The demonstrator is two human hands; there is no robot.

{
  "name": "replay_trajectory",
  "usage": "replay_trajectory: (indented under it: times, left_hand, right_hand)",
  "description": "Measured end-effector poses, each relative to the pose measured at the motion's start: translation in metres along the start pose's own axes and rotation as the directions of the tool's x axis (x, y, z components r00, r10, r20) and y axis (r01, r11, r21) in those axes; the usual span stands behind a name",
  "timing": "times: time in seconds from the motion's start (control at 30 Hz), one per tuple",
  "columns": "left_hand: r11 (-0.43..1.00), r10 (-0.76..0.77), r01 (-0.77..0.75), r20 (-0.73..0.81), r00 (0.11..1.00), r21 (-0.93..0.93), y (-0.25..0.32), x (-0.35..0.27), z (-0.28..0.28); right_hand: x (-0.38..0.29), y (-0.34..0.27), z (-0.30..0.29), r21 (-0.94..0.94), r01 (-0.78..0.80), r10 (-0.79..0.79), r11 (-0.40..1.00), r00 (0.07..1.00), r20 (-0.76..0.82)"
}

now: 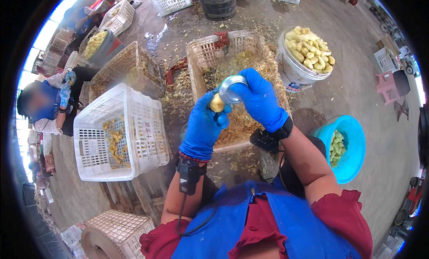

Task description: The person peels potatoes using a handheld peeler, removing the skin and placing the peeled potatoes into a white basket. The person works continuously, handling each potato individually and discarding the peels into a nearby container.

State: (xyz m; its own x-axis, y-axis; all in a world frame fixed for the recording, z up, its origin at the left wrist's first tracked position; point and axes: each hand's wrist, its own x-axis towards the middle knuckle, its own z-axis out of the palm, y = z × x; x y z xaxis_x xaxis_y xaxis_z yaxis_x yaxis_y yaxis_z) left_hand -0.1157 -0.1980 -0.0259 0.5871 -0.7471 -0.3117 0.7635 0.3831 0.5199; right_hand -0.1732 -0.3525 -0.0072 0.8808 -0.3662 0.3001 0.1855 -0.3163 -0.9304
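Observation:
My left hand [204,124], in a blue glove, grips a pale yellow ginger piece [217,103]. Right beside it, my right hand [259,98], also gloved in blue, holds a round metal lid or ring [232,90] against or close to the piece; whether they touch cannot be told. Both hands are above a dirty white plastic crate [202,50] with peelings inside. To the right of that crate, a white bucket [285,69] is heaped with peeled pale yellow pieces [311,52]. More pale pieces lie in a bright blue tub [357,148] near my right elbow.
A white crate [147,135] with small ginger pieces stands at left on a wooden support. Behind it are a brown-stained crate [117,69] and a grey bucket [110,47]. A co-worker [50,101] sits at far left. A pink stool [387,88] stands at right; peelings litter the floor.

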Motion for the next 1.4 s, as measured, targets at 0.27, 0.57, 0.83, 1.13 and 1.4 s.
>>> replay_trajectory:
  times: [0.27,0.57,0.83,1.13,1.4]
  left_hand:
    - [0.998,-0.062,0.062,0.022,0.998,0.012,0.000,0.001,-0.006]
    - [0.929,0.331,-0.306,-0.096,0.939,0.209,-0.018,0.000,0.016]
    - [0.962,0.105,-0.064,0.141,0.984,-0.265,0.006,-0.009,0.002]
    - [0.880,0.433,-0.411,-0.049,0.900,0.240,0.006,-0.011,0.022]
    - [0.697,0.556,-0.519,0.085,0.827,0.495,-0.004,-0.010,0.027]
  right_hand:
    - [0.003,0.007,-0.002,-0.333,0.155,-0.150,0.930,0.988,0.040]
    - [-0.007,0.000,0.007,-0.251,0.060,-0.106,0.966,0.979,-0.175]
    - [0.016,0.016,-0.024,0.206,-0.321,0.365,0.925,0.901,-0.235]
    - [-0.010,-0.014,-0.005,0.475,-0.467,0.322,0.745,0.877,0.357]
    - [-0.010,-0.021,-0.002,0.566,-0.682,0.372,0.464,0.730,0.574]
